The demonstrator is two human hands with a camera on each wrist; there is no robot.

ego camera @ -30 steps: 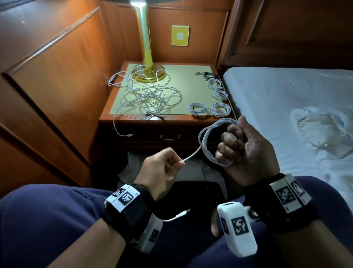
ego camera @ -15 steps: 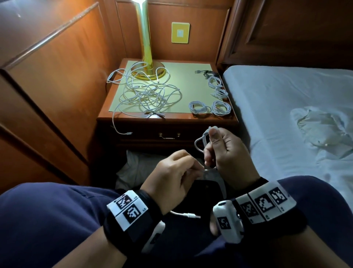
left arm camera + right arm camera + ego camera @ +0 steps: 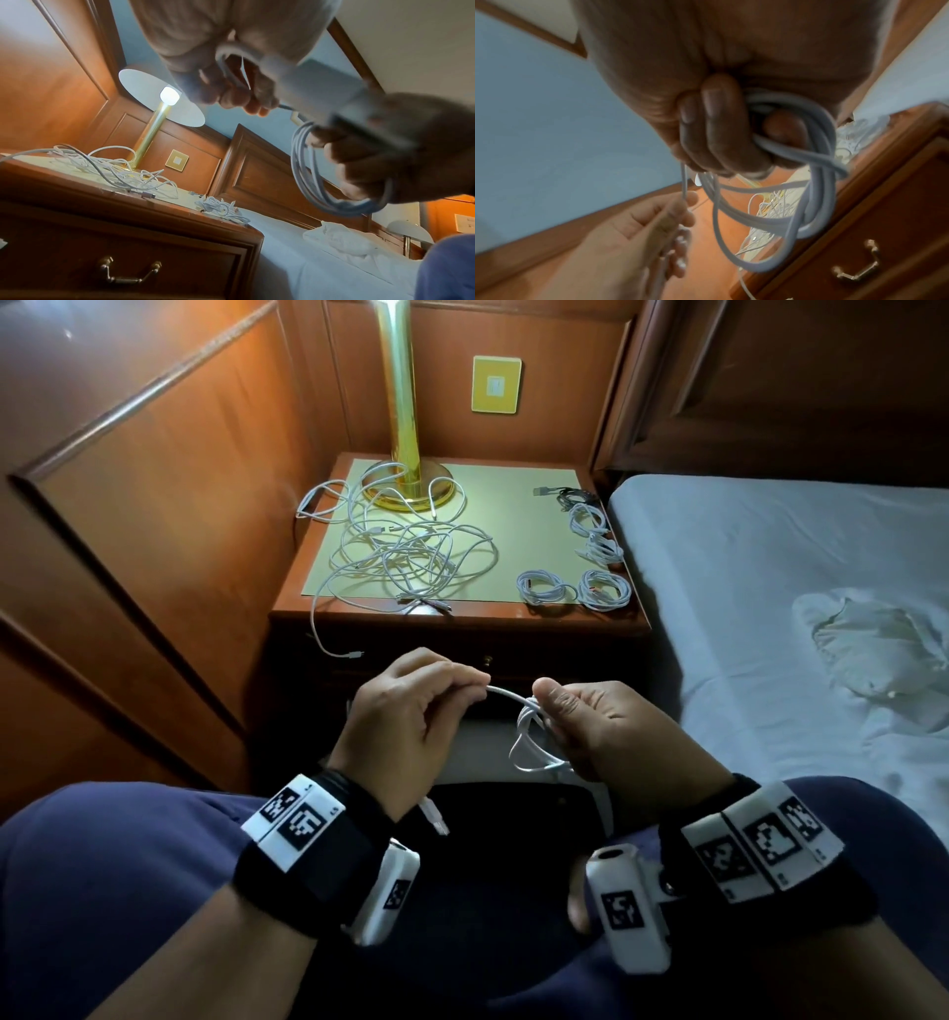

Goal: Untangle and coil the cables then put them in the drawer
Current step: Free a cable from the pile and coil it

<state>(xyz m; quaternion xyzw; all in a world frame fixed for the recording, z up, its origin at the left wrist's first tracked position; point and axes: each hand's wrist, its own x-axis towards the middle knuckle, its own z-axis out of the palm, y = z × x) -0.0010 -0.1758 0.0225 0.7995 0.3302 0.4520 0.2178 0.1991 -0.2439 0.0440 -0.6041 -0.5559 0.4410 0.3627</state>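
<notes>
My right hand [image 3: 606,726] has its grip closed around a coil of white cable [image 3: 534,747], fingers curled through the loops so the turns cannot spring apart. My left hand [image 3: 405,711] pinches the free tail of the same cable between thumb and fingertips, keeping a short taut span between the hands; the plug end [image 3: 435,819] hangs below that wrist. I judge the tail is held this way so it can be wound around the bundle to lock it. On the bench [image 3: 462,613], the tangled heap [image 3: 405,557] lies near the lamp base [image 3: 408,490], apart from the finished coils [image 3: 575,590] set along the right edge beside the bed [image 3: 770,588], keeping sorted work clear of unsorted. The drawer [image 3: 123,270] below is closed; nothing is stowed yet.
</notes>
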